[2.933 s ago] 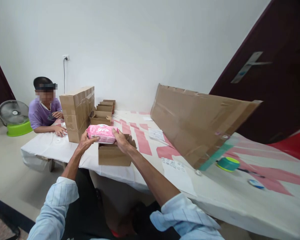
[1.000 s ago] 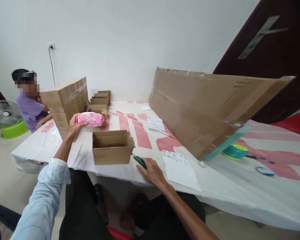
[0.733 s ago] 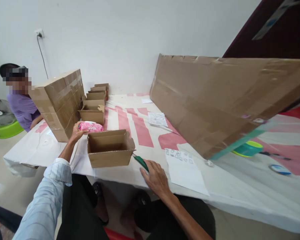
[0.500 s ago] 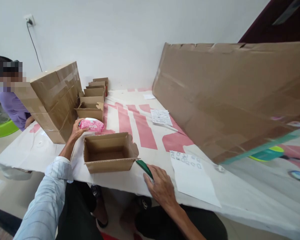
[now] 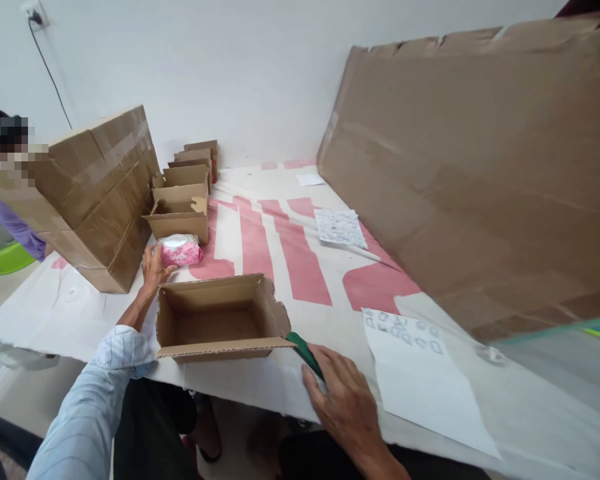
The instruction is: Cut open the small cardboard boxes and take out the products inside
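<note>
An open cardboard box [image 5: 210,352] stands in front of me near the table's front edge, and its inside looks bare. Behind its left corner lies a pink pack of wipes [image 5: 181,252] with a pale top. My left hand [image 5: 154,268] is at the pack's left end, fingers spread and thumb apart, close to or touching it. My right hand [image 5: 344,393] is closed around a slim dark green tool [image 5: 305,355]. The tool's far end meets the box's front right corner; its kind cannot be made out.
Several open small boxes [image 5: 177,225] line up behind the pack, beside a stack of taped cartons [image 5: 105,200]. A large cardboard sheet [image 5: 470,173] leans at the right. A marked paper sheet [image 5: 425,380] and a patterned sheet [image 5: 341,228] lie on the table. Another person [image 5: 10,213] is at the far left.
My left hand has loosened from the pink pack, which now rests flat on the table. The view has shifted slightly. My right hand still holds the green tool at the box corner.
</note>
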The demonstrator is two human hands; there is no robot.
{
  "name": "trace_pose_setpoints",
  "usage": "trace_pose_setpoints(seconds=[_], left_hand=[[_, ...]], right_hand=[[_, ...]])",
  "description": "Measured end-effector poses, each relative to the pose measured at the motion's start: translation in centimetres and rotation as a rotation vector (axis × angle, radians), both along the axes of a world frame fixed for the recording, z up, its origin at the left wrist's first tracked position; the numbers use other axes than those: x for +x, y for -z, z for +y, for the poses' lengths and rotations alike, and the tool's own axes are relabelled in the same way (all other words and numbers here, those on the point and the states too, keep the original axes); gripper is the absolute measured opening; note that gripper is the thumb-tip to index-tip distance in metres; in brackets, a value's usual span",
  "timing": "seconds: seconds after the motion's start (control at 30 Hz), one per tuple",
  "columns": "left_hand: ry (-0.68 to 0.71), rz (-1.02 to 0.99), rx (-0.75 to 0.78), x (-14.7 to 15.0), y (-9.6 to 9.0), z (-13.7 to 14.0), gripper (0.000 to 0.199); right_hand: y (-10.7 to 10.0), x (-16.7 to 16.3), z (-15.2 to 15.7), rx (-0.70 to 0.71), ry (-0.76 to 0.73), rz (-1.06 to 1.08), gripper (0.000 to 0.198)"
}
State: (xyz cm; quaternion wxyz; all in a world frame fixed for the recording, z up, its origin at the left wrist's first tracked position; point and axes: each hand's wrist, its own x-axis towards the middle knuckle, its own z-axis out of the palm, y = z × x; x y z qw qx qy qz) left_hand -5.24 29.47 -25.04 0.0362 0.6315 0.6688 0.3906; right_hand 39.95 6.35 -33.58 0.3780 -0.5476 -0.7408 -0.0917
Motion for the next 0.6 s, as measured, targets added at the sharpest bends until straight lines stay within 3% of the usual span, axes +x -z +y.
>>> trace_pose_setpoints(seconds=[0.6], left_hand=[[0.051, -0.086, 0.116, 3.2, 0.8, 4.5, 0.062]], right_hand=[[-1.4, 0.0, -0.4, -0.026, -0.002, 0.003, 0.044]])
